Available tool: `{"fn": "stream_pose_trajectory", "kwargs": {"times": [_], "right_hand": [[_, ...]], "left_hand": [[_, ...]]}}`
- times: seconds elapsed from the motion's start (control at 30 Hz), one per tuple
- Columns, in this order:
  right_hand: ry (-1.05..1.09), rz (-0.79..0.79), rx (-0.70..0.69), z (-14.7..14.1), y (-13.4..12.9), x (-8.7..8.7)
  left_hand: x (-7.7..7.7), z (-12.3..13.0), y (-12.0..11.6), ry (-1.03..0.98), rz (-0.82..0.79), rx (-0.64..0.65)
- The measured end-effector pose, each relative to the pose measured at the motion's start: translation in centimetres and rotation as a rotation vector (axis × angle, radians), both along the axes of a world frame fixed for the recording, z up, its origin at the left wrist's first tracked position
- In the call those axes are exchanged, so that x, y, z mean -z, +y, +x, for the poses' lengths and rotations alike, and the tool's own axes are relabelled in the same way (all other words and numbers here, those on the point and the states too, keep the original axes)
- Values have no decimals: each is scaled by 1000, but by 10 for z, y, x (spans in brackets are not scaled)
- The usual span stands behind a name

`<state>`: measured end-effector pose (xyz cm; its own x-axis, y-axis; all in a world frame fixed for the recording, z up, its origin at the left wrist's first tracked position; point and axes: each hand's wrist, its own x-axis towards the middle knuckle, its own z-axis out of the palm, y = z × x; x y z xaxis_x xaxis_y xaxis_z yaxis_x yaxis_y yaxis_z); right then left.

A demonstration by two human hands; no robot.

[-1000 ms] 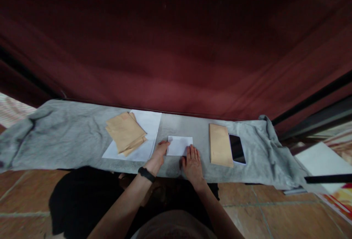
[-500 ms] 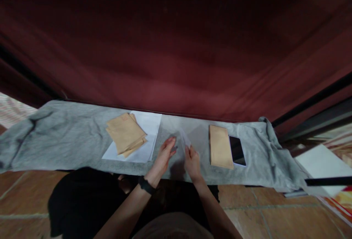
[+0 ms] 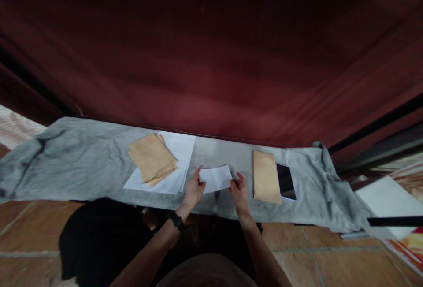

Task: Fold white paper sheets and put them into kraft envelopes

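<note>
A folded sheet of white paper (image 3: 216,178) is held level above the grey cloth between my two hands. My left hand (image 3: 194,188) pinches its left edge, thumb on top. At the right edge, my right hand (image 3: 238,190) grips a corner, its index finger slightly raised. Left of my hands, several brown envelopes (image 3: 152,158) lie in a loose pile on larger sheets of white paper (image 3: 181,148). To the right lies a neat stack of brown envelopes (image 3: 266,177), with a smartphone (image 3: 286,182) close beside it.
Grey cloth (image 3: 89,159) covers the long narrow surface. Dark red fabric (image 3: 211,66) rises along its far edge. Black bars slant at both sides. White board-like sheets (image 3: 390,201) lie at the far right, above a tiled floor (image 3: 294,251).
My left hand has taken hold of the paper's left edge. The paper, earlier edge-on in my right hand, now lies flat and facing up between both hands.
</note>
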<state>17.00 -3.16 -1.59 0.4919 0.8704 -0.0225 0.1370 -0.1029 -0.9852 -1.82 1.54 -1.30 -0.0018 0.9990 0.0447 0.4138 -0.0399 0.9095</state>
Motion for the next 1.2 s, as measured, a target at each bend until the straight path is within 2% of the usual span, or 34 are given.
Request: {"fn": "stream_pose_trajectory", "kwargs": {"times": [0.1,0.2,0.33,0.43,0.63,0.8,0.93,1.07,1.13,1.2], "right_hand": [[-359,-24,-79,5,-6,-1],[-565,-46,-133,0,-9,-1],[-701,-89,-168,-5,-8,-3],[-765,-142,-194,-4,-7,-4],[-814,-167,-219,0,-6,-3],[-797,-183,-215,0,-4,-2],[-782,-178,-215,1,-4,-3],[-774,-144,-193,5,-4,1],[-783,-119,-188,7,-5,4],[-801,-101,-174,8,-6,9]], "left_hand": [[-3,1,-4,303,91,-29],[-9,12,-17,582,253,-11],[-9,32,-32,776,391,212],[-1,41,-32,828,381,279],[9,29,-22,837,339,165],[11,9,-18,858,318,74],[11,4,-23,857,314,30],[4,-6,-31,855,325,50],[-6,-23,-30,853,355,61],[-19,-48,-23,858,368,-5]]}}
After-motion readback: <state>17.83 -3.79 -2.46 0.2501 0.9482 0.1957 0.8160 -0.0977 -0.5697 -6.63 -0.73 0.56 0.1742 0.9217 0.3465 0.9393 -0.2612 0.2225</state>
